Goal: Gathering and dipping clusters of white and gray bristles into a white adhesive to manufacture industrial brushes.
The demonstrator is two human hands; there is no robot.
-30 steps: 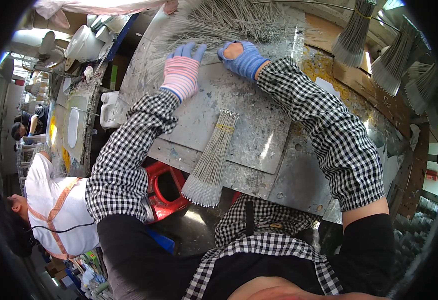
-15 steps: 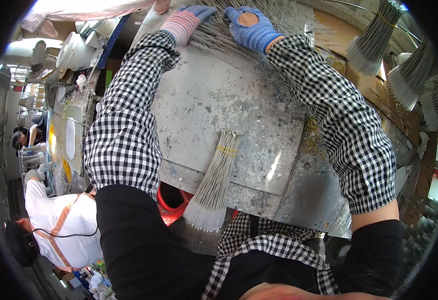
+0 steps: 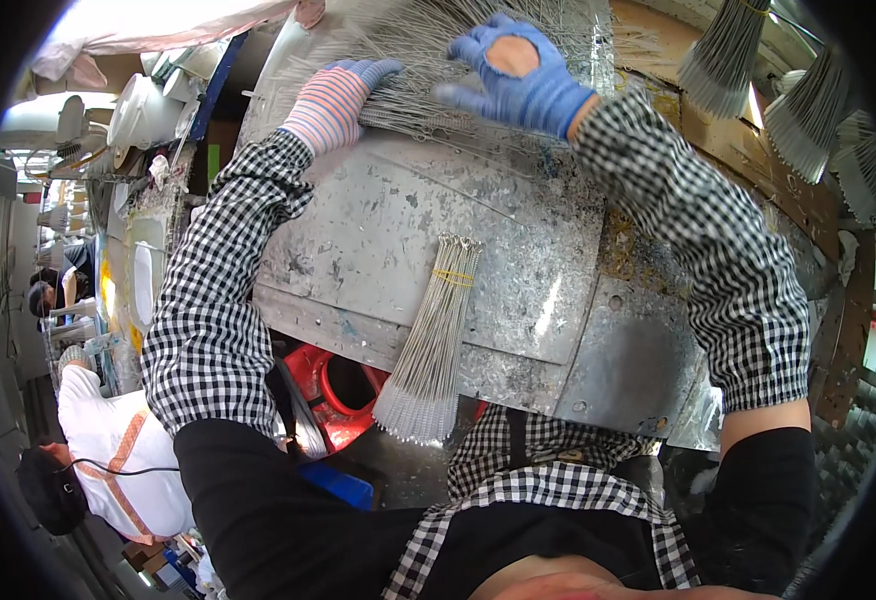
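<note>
My left hand (image 3: 336,105), in a pink-striped glove, has come back toward me from the far side of the table since half a second ago. It now lies at the near edge of the loose thin metal wires (image 3: 428,88); its fingers touch them, but I cannot tell whether they clasp any. My right hand (image 3: 520,75), in a blue glove with a hole at the back, is also nearer and wider of the left; fingers and thumb are spread, clasping nothing I can see, over the pile. The wires' near edge sits closer too. The wire bundle (image 3: 428,340) with its yellow band (image 3: 452,278) stays put on the metal tabletop (image 3: 368,220), fanned end over the edge.
</note>
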